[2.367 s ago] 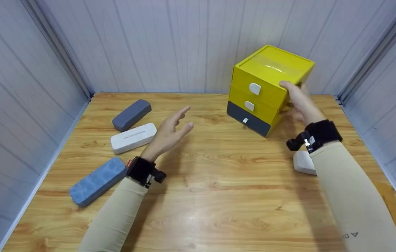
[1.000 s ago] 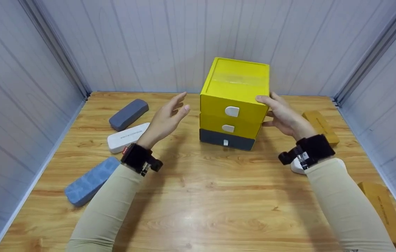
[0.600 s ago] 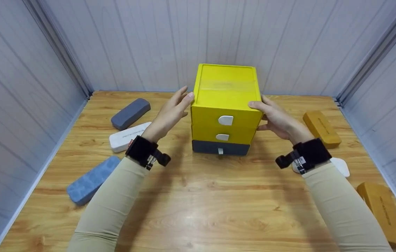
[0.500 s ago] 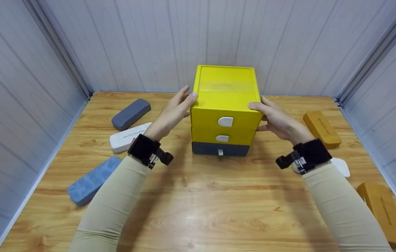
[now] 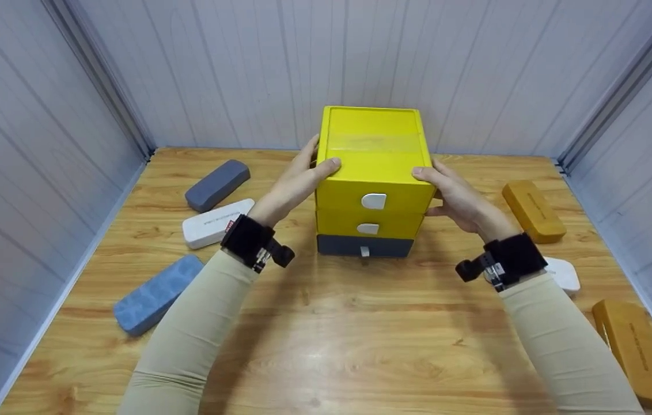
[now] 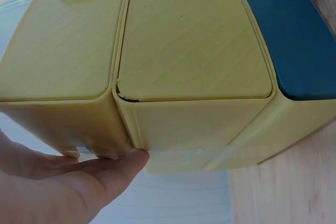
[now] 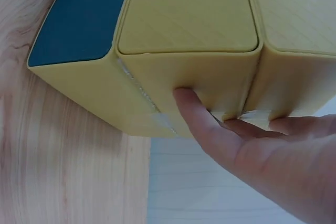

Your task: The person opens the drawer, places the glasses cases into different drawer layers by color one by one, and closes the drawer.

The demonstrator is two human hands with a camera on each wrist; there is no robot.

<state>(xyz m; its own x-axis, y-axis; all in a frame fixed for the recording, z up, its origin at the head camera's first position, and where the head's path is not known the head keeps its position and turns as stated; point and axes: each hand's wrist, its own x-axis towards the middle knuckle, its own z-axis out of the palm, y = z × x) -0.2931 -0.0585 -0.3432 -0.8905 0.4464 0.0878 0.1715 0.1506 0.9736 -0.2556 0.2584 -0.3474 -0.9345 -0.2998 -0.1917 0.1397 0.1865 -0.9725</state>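
Note:
A small three-drawer storage box (image 5: pixel 372 202) stands upright in the middle rear of the table, front toward me. Its upper two drawers are yellow, the bottom one (image 5: pixel 337 244) dark blue-grey, all with white pull tabs and all closed. My left hand (image 5: pixel 297 181) grips its left side, thumb on the top face and fingers along the side. On the opposite side my right hand (image 5: pixel 458 196) holds it with the thumb on the top front corner. In the right wrist view the right fingers (image 7: pixel 191 106) press the box's side wall; the left wrist view shows left fingers (image 6: pixel 134 163) touching the other wall.
Left on the table lie a grey case (image 5: pixel 218 184), a white case (image 5: pixel 211 225) and a blue patterned case (image 5: pixel 156 297). To the right are two mustard cases, one far (image 5: pixel 533 210) and one near (image 5: pixel 637 351), plus a white case (image 5: pixel 563 275) partly behind my wrist. Panels enclose three sides.
The storage box has come left and forward from the rear right and turned to face me. My left hand, earlier apart from it, has taken hold of its left side; the right kept hold.

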